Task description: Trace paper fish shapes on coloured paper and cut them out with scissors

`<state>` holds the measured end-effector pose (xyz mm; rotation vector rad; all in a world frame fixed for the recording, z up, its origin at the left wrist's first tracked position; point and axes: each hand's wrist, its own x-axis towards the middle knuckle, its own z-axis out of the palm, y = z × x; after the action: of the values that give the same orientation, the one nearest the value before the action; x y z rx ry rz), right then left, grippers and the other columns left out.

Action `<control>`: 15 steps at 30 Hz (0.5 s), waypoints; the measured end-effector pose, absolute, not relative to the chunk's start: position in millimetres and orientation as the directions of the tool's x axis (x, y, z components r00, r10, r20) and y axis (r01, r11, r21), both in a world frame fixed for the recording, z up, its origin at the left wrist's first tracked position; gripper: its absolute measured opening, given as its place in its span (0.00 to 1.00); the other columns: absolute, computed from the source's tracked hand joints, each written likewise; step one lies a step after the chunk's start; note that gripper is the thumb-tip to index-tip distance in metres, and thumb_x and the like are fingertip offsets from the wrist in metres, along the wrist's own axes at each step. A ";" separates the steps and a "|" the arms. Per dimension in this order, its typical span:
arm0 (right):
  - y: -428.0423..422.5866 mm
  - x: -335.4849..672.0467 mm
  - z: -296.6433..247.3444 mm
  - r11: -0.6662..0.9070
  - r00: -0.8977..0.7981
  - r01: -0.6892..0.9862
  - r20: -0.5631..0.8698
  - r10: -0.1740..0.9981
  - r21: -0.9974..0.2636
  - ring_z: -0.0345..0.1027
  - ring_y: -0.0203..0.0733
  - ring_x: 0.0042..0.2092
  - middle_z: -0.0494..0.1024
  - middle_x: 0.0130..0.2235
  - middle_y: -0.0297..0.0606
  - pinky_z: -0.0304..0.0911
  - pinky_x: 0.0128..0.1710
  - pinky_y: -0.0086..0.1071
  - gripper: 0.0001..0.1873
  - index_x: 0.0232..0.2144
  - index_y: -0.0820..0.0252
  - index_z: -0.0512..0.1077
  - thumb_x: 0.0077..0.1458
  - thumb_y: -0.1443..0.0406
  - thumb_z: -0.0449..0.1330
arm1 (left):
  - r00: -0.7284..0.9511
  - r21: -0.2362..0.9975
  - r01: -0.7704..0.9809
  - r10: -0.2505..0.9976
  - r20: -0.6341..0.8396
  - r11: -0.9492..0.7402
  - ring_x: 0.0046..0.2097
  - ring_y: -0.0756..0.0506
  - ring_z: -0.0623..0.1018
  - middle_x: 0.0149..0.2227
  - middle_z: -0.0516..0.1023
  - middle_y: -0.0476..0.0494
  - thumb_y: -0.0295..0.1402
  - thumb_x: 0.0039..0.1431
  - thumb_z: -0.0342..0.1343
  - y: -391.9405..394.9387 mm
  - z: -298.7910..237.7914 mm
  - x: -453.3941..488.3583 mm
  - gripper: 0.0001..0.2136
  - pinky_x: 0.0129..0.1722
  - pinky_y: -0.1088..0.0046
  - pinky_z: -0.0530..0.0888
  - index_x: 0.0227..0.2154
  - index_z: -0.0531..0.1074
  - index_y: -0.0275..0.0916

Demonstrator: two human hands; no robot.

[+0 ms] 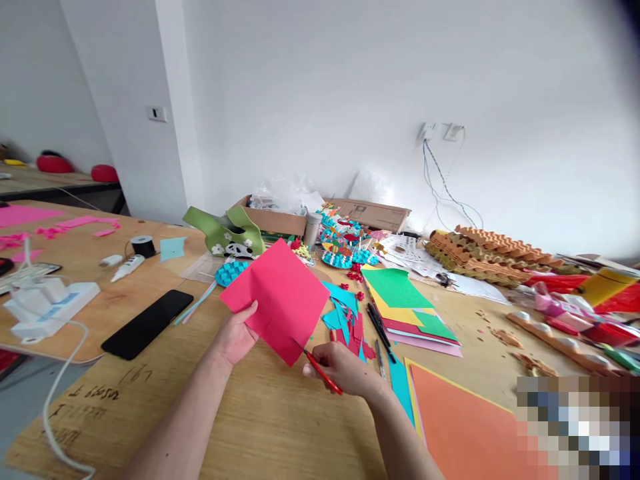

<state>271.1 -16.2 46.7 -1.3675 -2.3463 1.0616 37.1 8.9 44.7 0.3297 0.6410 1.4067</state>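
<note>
Bare forearms [175, 440] reach in from the near edge of a long wooden worktable [280, 427]. The left hand [235, 333] pinches the lower edge of a folded crimson paper sheet [277, 300] between thumb and fingers, raising it above the table. The right hand [337, 370] is curled closed around a slim red tool [324, 373], its pointed end just beside the lower corner of the sheet.

Right of the hands, teal and crimson paper scraps [345, 323] lie in a loose heap, with black pens [380, 333] next to them. Farther right sits a stack of coloured card [410, 310], topped by green and yellow sheets. An orange card sheet [465, 427] lies near the right forearm, partly hidden by a pixelated patch in the lower right corner.

To the left lie a black phone [147, 325], a white power strip [53, 307] and a white glue bottle [127, 268], with a black thread spool [143, 247] behind them. The raised sheet stands in front of a teal folded paper piece [231, 272] and partly blocks a green panda-decorated holder [225, 233]. At the far side are a cardboard box [273, 220], teal paper crafts [345, 243] and stacked orange egg trays [475, 253], all against a white wall [400, 87].
</note>
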 end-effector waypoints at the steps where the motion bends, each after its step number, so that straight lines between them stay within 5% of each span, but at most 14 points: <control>1: -16.7 270.7 47.4 0.301 -0.542 0.662 -0.161 0.824 -0.687 0.54 0.30 0.21 0.64 0.18 0.28 0.41 0.20 0.26 0.23 0.20 0.61 0.64 0.54 0.48 0.58 | 0.040 0.576 -0.801 0.975 -0.216 0.161 0.41 0.46 0.81 0.40 0.82 0.41 0.21 0.60 0.50 9.0 44.2 37.4 0.11 0.43 0.67 0.77 0.42 0.74 0.35; 15: -15.2 269.5 40.8 0.228 -0.524 0.643 -0.203 0.827 -0.731 0.56 0.30 0.21 0.64 0.18 0.28 0.43 0.20 0.25 0.21 0.21 0.61 0.64 0.54 0.52 0.59 | 0.089 0.573 -0.791 0.967 -0.238 0.214 0.43 0.43 0.80 0.40 0.81 0.40 0.23 0.60 0.51 8.5 42.1 37.9 0.09 0.48 0.62 0.76 0.42 0.72 0.34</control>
<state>269.5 -15.2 40.8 -1.3896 -2.2722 1.1770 37.9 8.5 42.1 0.3331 0.6444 1.3439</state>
